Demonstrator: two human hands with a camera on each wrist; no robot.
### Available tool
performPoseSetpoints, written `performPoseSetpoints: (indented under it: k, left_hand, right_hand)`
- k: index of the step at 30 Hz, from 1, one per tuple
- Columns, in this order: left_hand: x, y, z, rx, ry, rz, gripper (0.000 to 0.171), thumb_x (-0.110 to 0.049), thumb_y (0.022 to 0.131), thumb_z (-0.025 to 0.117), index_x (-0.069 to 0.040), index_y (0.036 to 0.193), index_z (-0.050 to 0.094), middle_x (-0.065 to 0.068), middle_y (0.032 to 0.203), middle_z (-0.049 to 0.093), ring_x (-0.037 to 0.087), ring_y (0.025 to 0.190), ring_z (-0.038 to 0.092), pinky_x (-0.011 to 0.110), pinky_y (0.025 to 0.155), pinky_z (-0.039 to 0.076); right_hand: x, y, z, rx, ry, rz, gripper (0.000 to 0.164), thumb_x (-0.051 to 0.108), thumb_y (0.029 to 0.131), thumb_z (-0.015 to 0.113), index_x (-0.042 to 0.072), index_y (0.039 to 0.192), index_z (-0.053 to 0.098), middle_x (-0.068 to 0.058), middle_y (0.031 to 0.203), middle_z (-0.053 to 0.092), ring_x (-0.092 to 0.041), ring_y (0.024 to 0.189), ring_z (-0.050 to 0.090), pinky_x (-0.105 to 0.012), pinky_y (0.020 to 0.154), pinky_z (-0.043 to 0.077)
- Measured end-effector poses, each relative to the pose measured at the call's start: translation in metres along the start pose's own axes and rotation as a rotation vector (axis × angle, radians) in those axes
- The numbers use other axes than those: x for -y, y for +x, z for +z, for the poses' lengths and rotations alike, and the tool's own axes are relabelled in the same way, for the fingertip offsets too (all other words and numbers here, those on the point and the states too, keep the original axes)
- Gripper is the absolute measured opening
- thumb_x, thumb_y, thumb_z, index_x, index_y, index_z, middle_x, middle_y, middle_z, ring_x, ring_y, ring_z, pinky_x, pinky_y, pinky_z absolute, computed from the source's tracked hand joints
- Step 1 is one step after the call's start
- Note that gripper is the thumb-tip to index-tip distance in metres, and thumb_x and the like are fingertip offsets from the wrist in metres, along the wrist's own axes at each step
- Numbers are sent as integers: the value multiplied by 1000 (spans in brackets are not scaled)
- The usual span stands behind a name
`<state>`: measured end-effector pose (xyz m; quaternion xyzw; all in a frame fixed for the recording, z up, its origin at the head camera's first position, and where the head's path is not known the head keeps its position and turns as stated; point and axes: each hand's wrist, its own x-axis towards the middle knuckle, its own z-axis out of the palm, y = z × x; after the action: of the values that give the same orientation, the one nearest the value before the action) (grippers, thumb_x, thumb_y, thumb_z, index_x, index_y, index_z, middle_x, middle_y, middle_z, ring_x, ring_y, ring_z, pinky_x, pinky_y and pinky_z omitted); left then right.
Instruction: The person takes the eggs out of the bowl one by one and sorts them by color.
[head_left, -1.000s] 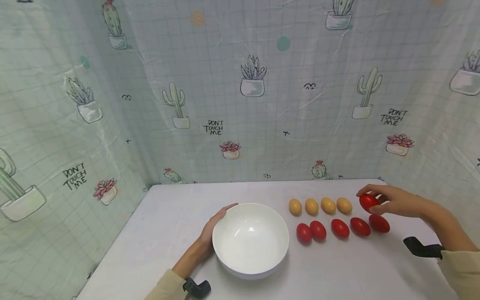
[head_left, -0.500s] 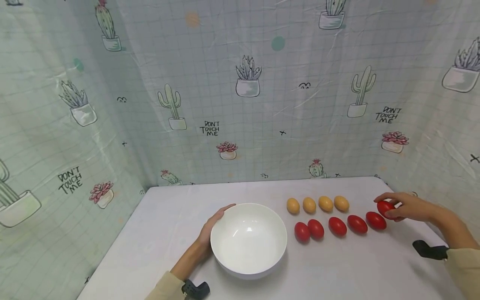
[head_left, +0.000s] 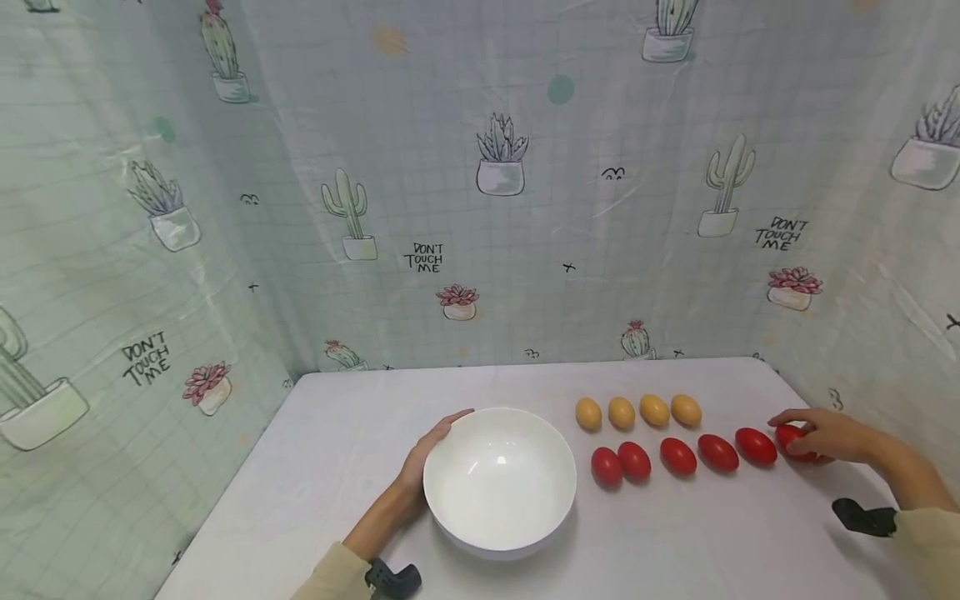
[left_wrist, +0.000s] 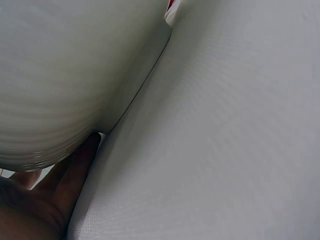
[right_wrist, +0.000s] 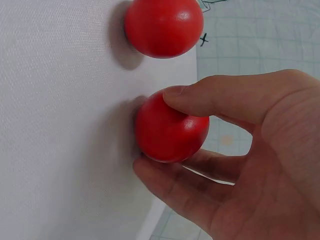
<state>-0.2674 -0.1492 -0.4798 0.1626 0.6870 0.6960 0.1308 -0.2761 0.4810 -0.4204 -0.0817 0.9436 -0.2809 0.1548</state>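
My right hand (head_left: 834, 435) pinches a red egg (right_wrist: 167, 132) at the right end of a row of red eggs. In the right wrist view the thumb presses one side of it and the fingers lie along the other, with the egg down at the white table. Another red egg (right_wrist: 165, 27) sits close by. My left hand (head_left: 426, 457) lies against the left outside of a large white bowl (head_left: 500, 542). Its fingers are extended along the wall; the left wrist view shows fingertips (left_wrist: 95, 142) at the bowl's lower side. Nothing lies inside the bowl.
Right of the bowl runs the row of red eggs (head_left: 678, 457). Behind it stands a shorter row of yellow eggs (head_left: 621, 412). A cactus-print curtain (head_left: 525, 250) encloses the back and sides of the white table (head_left: 300, 483).
My right hand has moved right and down with the red egg, bringing it to the right end of the red row. The left hand and bowl stay put.
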Motion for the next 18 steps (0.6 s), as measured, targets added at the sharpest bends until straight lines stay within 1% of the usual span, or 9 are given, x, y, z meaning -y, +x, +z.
performPoseSetpoints:
  k: [4, 9, 15, 18]
  left_hand:
    - [3, 1, 2, 7, -15, -2, 56, -48, 111, 20, -26, 160, 37, 3, 161, 47, 19, 143, 53, 26, 110, 50]
    - [8, 3, 3, 3, -13, -7, 56, -49, 111, 20, -27, 159, 38, 2, 161, 47, 20, 143, 53, 28, 109, 52]
    - [8, 5, 5, -7, 12, -11, 56, -51, 110, 20, -29, 158, 39, -2, 160, 48, 20, 146, 50, 26, 109, 50]
    - [8, 5, 6, -11, 12, -6, 57, -52, 110, 21, -30, 158, 40, -2, 160, 49, 20, 145, 51, 26, 109, 51]
  right_hand:
    - [-7, 2, 6, 3, 9, 26, 58, 11, 92, 71, -14, 139, 47, -28, 116, 60, -25, 101, 59, -40, 77, 63]
    - [-9, -1, 11, 14, 13, 66, 57, 9, 91, 72, -14, 137, 46, -19, 110, 62, -21, 95, 58, -40, 77, 62]
    - [-5, -5, 11, 14, -7, 88, 57, 12, 93, 72, -16, 135, 46, -24, 111, 61, -21, 97, 59, -44, 79, 64]
    - [-5, -5, 10, 10, -14, 84, 60, 13, 92, 73, -17, 135, 44, -25, 111, 61, -22, 97, 59, -43, 79, 64]
